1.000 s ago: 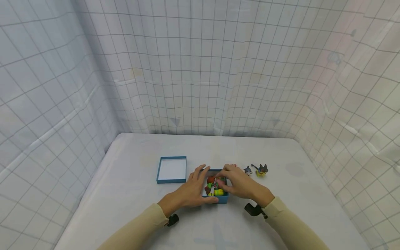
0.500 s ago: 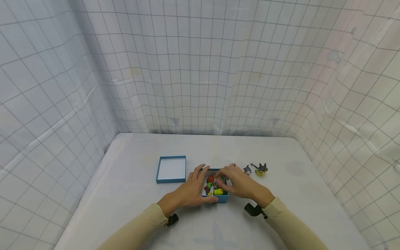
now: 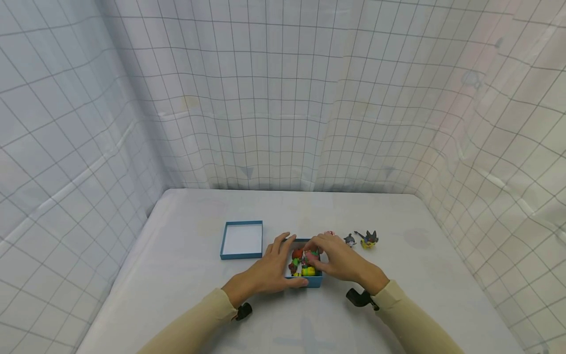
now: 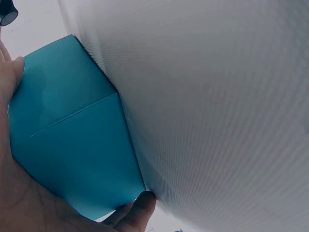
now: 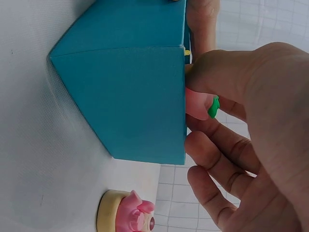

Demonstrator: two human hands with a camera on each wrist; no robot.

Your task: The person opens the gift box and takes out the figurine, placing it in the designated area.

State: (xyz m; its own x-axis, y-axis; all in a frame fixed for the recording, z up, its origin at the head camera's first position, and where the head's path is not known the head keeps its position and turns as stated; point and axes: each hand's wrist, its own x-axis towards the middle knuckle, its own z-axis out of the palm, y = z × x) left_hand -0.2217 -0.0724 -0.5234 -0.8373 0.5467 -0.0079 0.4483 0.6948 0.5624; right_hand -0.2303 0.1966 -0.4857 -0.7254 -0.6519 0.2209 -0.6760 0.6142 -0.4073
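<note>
A blue open-topped box (image 3: 315, 282) stands on the table with several small colourful figurines inside. My left hand (image 3: 271, 270) grips the box from its left, thumb along the front wall and fingers at the far side. In the left wrist view two blue walls of the box (image 4: 77, 145) show between thumb and fingers. Over the box's right side, my right hand (image 3: 339, 258) pinches a pink figurine (image 3: 312, 257) with thumb and index finger. In the right wrist view that pink figurine (image 5: 198, 104), with a green part, sticks out above the rim. Its lower part is hidden.
A shallow blue-edged lid (image 3: 242, 256) with a white inside lies left of the box. To the right are a dark-and-yellow figurine (image 3: 369, 240), a grey figurine (image 3: 350, 241) and a pink figurine on a yellow base (image 5: 130, 212). White grid-patterned curtains (image 3: 274, 108) enclose the table.
Both hands stay at the box. The pink figurine seems slightly turned between the right fingers; otherwise only the head view has shifted a little.
</note>
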